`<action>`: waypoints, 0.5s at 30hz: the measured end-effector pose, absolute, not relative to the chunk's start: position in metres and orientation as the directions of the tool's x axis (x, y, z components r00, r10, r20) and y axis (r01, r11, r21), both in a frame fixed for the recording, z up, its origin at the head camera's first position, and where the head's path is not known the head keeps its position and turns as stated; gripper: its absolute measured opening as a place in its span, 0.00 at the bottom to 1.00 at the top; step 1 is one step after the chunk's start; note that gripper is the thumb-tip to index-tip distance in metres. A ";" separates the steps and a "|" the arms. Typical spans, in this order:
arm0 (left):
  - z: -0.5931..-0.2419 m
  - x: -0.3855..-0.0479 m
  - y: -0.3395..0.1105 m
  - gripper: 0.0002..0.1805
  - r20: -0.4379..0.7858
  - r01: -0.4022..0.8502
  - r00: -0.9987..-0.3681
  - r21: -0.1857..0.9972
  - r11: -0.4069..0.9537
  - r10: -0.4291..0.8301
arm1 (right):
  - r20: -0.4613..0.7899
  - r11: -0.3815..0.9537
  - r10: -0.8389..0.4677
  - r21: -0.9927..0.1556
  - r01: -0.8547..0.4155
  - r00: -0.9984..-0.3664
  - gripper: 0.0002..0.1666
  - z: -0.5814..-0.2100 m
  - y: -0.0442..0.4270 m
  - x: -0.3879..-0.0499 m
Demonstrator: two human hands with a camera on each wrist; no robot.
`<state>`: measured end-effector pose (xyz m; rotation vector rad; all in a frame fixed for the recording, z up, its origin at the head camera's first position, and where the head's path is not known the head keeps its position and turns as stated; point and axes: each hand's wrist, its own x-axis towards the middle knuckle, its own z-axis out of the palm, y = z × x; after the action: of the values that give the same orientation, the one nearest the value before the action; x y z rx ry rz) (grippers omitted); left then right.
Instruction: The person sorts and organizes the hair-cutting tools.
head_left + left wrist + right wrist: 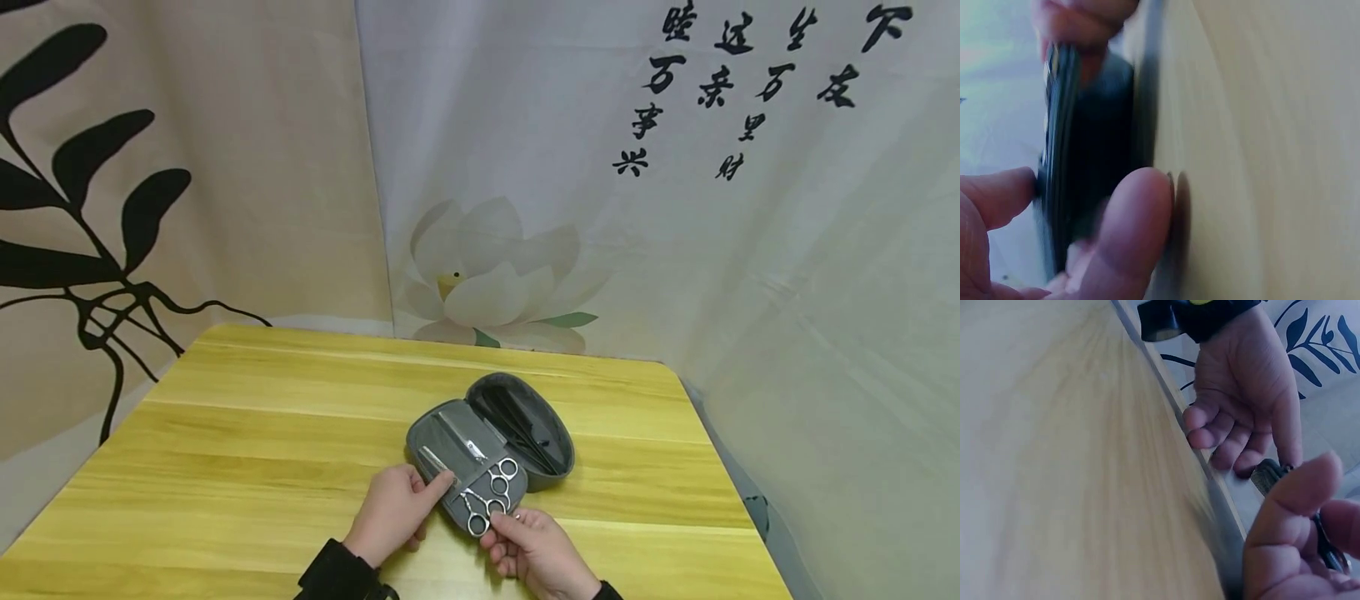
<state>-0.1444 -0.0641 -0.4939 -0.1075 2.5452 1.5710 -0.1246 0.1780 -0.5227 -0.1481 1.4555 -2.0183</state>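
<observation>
In the head view a grey zip case [418, 419] lies spread open on the table. Its flat panel carries two pairs of silver scissors, the front pair [468, 505] and another pair [500, 476] behind it, finger rings exposed. My left hand [397, 508] grips the panel's left edge, thumb on top and fingers beneath. At the panel's front edge, my right hand [536, 546] pinches a finger ring of the front scissors between thumb and curled fingers. The left wrist view shows the panel [1060, 156] edge-on, raised off the table, with the right hand [1088, 25] at its far end.
The deeper half [557, 425] of the case holds several long black items. A flat item in a clear sleeve [461, 437] is tucked in the panel. The wooden table [285, 400] has a printed cloth backdrop [637, 250] behind it.
</observation>
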 end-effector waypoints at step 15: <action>-0.534 -0.140 -0.040 0.35 -0.204 -0.318 -0.902 0.909 -0.268 0.380 | -0.253 -0.150 -0.591 -0.899 0.412 -0.766 0.20 -0.527 0.180 -0.125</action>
<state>-0.1397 -0.0400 -0.5345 0.0759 1.5598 2.2020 -0.1254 0.1802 -0.5270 -0.2086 1.4647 -1.9692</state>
